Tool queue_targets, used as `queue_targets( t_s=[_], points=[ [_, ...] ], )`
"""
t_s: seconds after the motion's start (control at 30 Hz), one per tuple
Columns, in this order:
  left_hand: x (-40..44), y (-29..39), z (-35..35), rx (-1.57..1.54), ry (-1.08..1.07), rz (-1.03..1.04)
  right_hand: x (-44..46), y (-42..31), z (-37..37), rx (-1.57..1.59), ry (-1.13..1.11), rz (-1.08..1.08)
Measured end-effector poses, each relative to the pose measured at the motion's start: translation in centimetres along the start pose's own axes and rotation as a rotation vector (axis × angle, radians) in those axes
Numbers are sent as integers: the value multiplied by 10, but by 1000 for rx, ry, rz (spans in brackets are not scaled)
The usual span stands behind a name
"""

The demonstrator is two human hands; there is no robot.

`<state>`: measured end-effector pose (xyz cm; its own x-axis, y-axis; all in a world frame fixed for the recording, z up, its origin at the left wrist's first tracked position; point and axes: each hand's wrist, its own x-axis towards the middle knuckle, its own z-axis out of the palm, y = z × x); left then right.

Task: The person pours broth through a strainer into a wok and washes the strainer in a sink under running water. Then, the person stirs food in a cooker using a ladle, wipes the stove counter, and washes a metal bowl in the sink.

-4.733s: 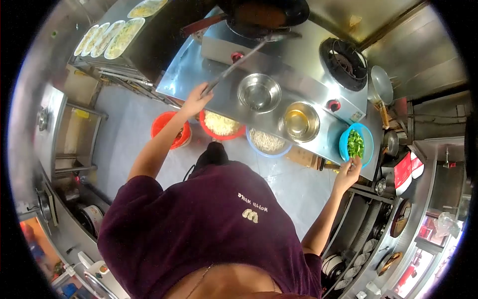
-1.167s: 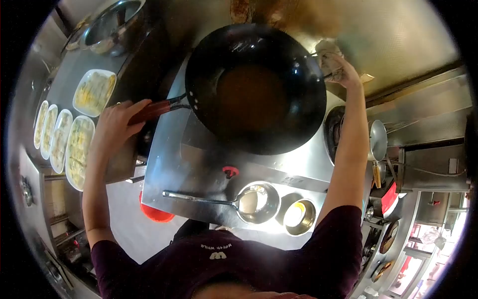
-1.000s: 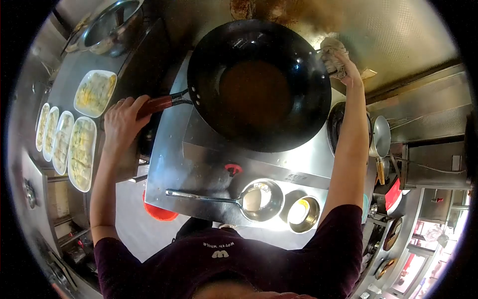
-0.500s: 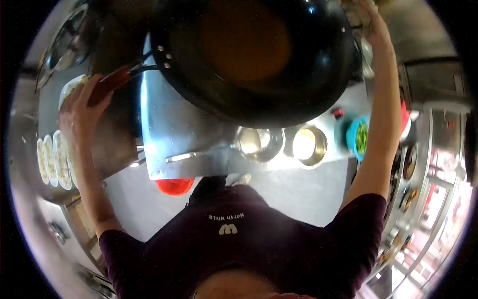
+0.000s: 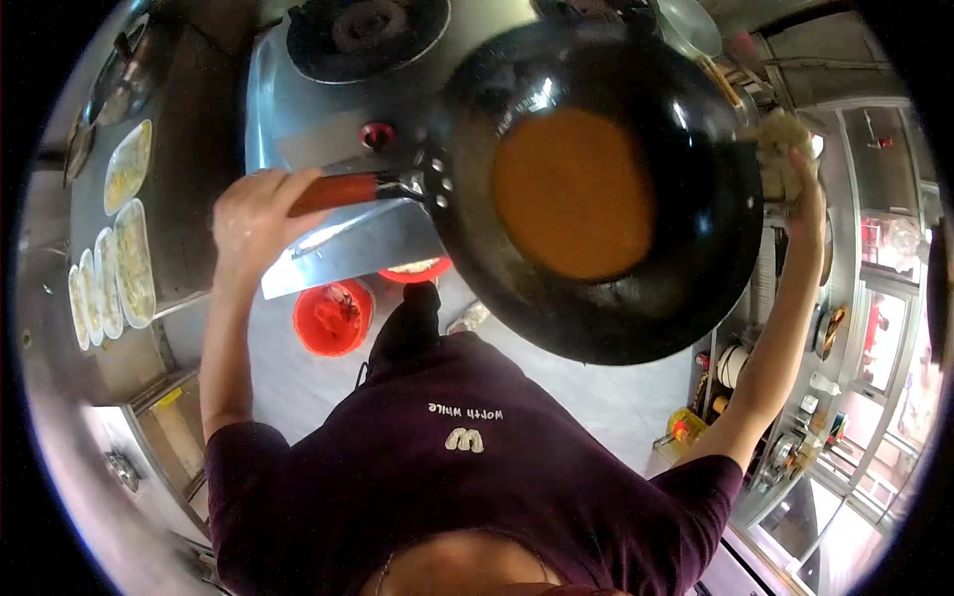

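My left hand (image 5: 256,217) closes around the reddish-brown wooden handle (image 5: 343,193) of a wide, round, black metal wok (image 5: 696,204), held up between my 2 hands in a kitchen. My right hand (image 5: 807,199) grips a crumpled beige-grey cloth (image 5: 782,149) against the wok's opposite side; the cloth hides what lies beneath it. An orange-brown round patch (image 5: 576,194) fills the middle of the wok, and I cannot tell whether it is liquid or the metal itself.

Ahead of my left hand, a black, ring-shaped stove burner (image 5: 368,40) sits uncovered, a round red knob (image 5: 378,137) between it and the wooden handle. To the left of that hand, 5 long white plates (image 5: 137,322) of pale-yellow food line a dark counter (image 5: 189,214). Nearer my body than the left hand's grip, a round red plastic bucket (image 5: 333,318) stands on the grey floor (image 5: 566,397), just beside a red tub (image 5: 442,268) partly hidden by the counter edge. A yellow container (image 5: 686,425) appears near my right forearm.
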<state>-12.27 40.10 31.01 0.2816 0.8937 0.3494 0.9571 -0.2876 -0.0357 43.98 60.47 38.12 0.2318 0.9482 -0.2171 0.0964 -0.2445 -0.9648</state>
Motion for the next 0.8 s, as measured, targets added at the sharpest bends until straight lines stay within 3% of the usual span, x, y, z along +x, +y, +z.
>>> queue_targets(
  t_s=[0.03, 0.1, 0.17, 0.27, 0.33, 0.6, 0.8],
  points=[
    [2, 15, 4, -88, 42, 45, -17, 10, -15, -20, 48, -40],
    [-1, 39, 22, -140, 2, 66, -41, 25, -44, 32, -165, -86],
    [-2, 61, 39, -212, -11, 100, -67, 35, -61, 54, -208, -139],
    [-7, 88, 64, -287, -33, 146, -77, 71, -130, -72, 128, 91],
    [-10, 103, 76, -308, -54, 163, -99, 79, -135, -50, 205, 49],
    [-15, 132, 109, -379, -214, 175, -109, 118, -181, -21, 216, 72],
    [-18, 136, 118, -402, -254, 125, -99, 112, -167, -15, 193, 138]
  ],
)
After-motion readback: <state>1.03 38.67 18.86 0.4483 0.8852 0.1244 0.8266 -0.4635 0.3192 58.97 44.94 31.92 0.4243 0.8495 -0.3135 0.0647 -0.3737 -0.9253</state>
